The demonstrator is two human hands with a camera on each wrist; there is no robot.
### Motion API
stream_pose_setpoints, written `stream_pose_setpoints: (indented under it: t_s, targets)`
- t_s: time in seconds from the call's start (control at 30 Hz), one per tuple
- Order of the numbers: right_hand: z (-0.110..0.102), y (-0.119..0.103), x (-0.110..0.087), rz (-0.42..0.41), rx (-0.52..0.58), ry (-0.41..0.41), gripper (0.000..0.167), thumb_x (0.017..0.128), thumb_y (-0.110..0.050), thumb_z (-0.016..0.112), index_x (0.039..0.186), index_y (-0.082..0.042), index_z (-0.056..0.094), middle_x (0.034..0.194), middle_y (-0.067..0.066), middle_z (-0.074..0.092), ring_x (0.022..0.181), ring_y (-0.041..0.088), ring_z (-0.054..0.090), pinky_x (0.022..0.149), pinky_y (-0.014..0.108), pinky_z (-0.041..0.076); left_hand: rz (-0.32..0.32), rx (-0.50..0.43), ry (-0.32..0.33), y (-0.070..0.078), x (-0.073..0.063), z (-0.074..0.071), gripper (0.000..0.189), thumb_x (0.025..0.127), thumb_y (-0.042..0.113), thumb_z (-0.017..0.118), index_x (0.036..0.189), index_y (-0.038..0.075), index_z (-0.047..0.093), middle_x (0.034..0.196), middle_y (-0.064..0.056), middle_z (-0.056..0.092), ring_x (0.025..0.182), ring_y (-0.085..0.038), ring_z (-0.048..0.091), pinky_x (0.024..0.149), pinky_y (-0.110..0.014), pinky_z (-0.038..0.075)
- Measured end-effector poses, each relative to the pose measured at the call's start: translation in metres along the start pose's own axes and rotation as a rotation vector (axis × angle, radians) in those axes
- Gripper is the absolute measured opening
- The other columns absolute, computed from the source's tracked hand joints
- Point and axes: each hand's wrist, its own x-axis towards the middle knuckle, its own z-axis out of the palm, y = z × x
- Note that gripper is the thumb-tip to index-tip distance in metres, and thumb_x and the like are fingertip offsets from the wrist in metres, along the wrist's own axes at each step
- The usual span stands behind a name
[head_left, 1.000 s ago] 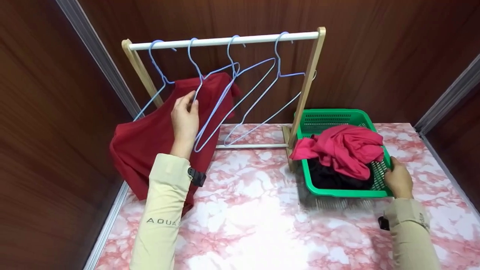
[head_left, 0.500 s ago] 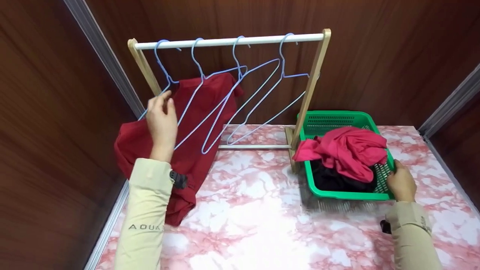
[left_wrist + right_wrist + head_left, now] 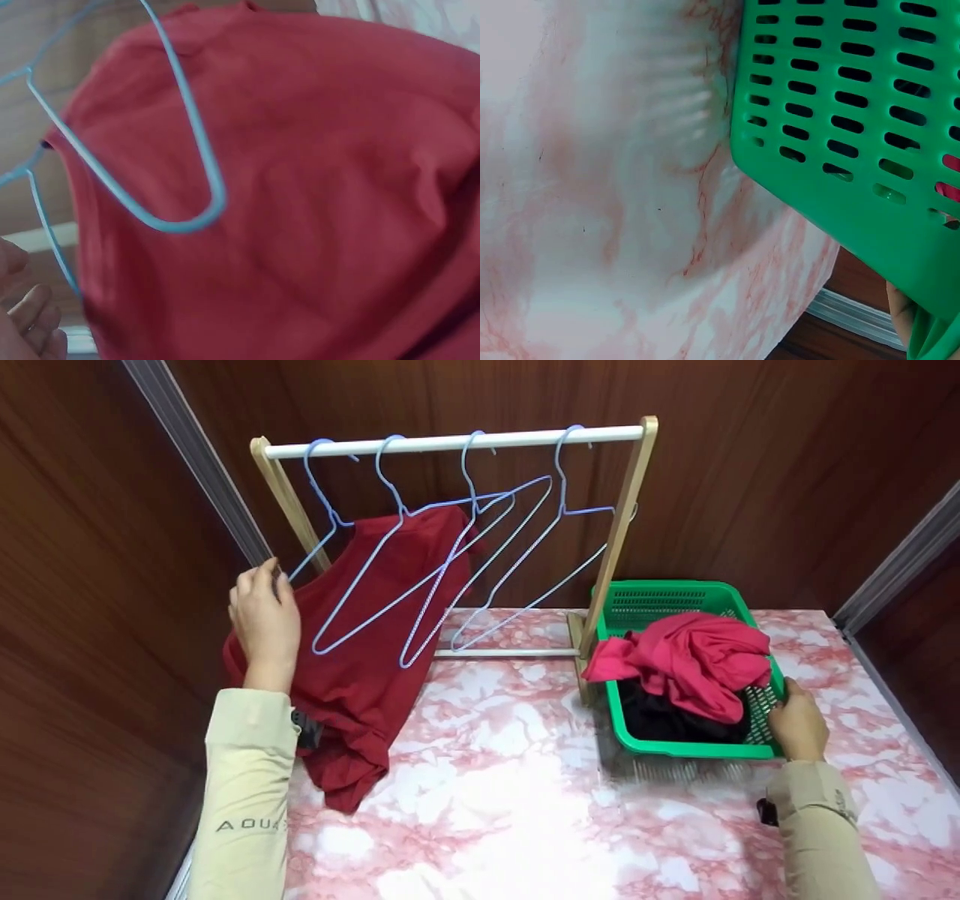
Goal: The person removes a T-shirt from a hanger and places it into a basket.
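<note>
A dark red shirt (image 3: 390, 607) hangs on the leftmost blue hanger (image 3: 322, 499) of a small rack, its lower end down on the table. My left hand (image 3: 262, 619) is at the shirt's left shoulder, thumb and fingers apart, right by the hanger's end. In the left wrist view its fingers (image 3: 34, 319) show beside the shirt's edge. A second hanger (image 3: 172, 221) hangs bare in front of the shirt. My right hand (image 3: 801, 724) grips the right rim of a green basket (image 3: 697, 748), which is tilted toward me. Bright pink cloth (image 3: 697, 660) and black cloth (image 3: 667, 716) lie inside.
The rack has a white top bar (image 3: 517, 439) and wooden posts; its right post (image 3: 619, 532) stands beside the basket. Two more bare hangers (image 3: 514, 559) hang on the bar. Dark wood-patterned walls (image 3: 787, 480) enclose the marbled pink-white table (image 3: 510, 810).
My left hand has moved left, from the second hanger to the shirt's left shoulder. The second hanger has swung round and been let go. My right hand stays on the basket.
</note>
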Motion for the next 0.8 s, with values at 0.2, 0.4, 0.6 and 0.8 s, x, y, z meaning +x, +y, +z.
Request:
stream_pose_setpoints:
  t_s: [0.2, 0.4, 0.6, 0.8]
  targets:
    - [0.000, 0.000, 0.000, -0.007, -0.012, -0.003, 0.054, 0.092, -0.006, 0.032, 0.143, 0.012, 0.024, 0.134, 0.043, 0.034, 0.120, 0.059, 0.037, 0.095, 0.069, 0.034, 0.126, 0.125, -0.067, -0.013, -0.003, 0.004, 0.039, 0.103, 0.020, 0.039, 0.134, 0.002, 0.052, 0.129, -0.023, 0.056, 0.123, -0.039, 0.047, 0.107, -0.049, 0.031]
    - [0.000, -0.002, -0.001, -0.007, -0.018, 0.001, 0.054, 0.092, -0.005, 0.032, 0.143, 0.011, 0.024, 0.134, 0.043, 0.034, 0.119, 0.059, 0.038, 0.094, 0.069, 0.035, 0.118, 0.134, -0.095, -0.011, -0.005, 0.005, 0.037, 0.102, 0.023, 0.043, 0.130, 0.003, 0.057, 0.124, -0.023, 0.058, 0.116, -0.040, 0.051, 0.101, -0.049, 0.036]
    - [0.001, 0.000, -0.002, -0.025, -0.025, 0.031, 0.055, 0.091, -0.006, 0.033, 0.142, 0.011, 0.026, 0.131, 0.044, 0.036, 0.115, 0.060, 0.040, 0.092, 0.069, 0.036, 0.133, 0.148, -0.098, -0.005, -0.008, 0.005, 0.035, 0.100, 0.026, 0.047, 0.124, 0.006, 0.062, 0.115, -0.020, 0.061, 0.108, -0.038, 0.053, 0.095, -0.048, 0.040]
    - [0.002, 0.001, -0.003, -0.026, -0.027, 0.025, 0.055, 0.091, -0.005, 0.033, 0.143, 0.011, 0.025, 0.132, 0.044, 0.035, 0.115, 0.060, 0.040, 0.091, 0.069, 0.036, 0.154, 0.149, -0.073, -0.001, -0.010, 0.007, 0.032, 0.099, 0.029, 0.050, 0.117, 0.005, 0.064, 0.108, -0.020, 0.063, 0.103, -0.039, 0.058, 0.087, -0.051, 0.046]
